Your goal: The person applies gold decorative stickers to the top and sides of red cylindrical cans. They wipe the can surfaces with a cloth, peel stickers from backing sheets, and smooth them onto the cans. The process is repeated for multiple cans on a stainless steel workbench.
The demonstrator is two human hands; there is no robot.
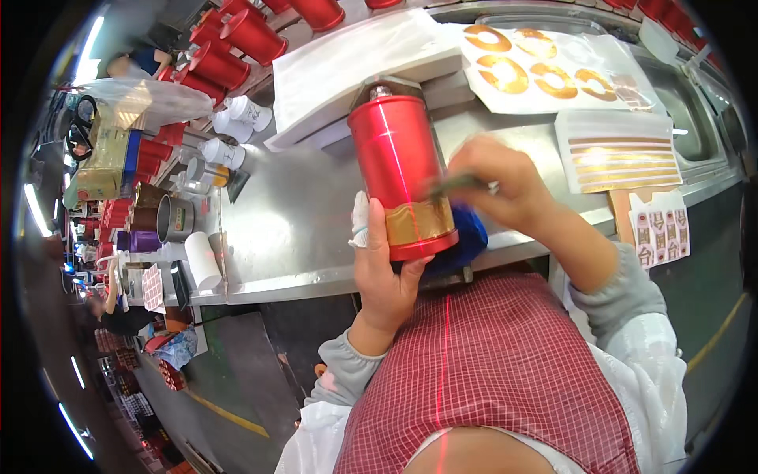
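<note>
A glossy red metal cylinder (395,150) lies in front of me over the steel bench, one end toward me, against a metal holder (430,126). Round its near part runs a gold band (421,221). My left hand (385,268) grips the cylinder's near left side, with a white covering on one finger. Closed round a dark, flat-looking tool (462,183), my right hand (505,186) is at the cylinder's right side, just above the band. Motion blurs the tool, so its exact kind is unclear. A blue cloth-like thing (467,241) shows beneath the cylinder.
Gold ring-shaped decals (503,73) on white sheet and a sheet of gold strips (624,162) lie to the right, near a sink (685,107). White cups (223,152), a metal pot (175,218) and a white roll (203,261) stand left. More red cylinders (253,35) fill the back left.
</note>
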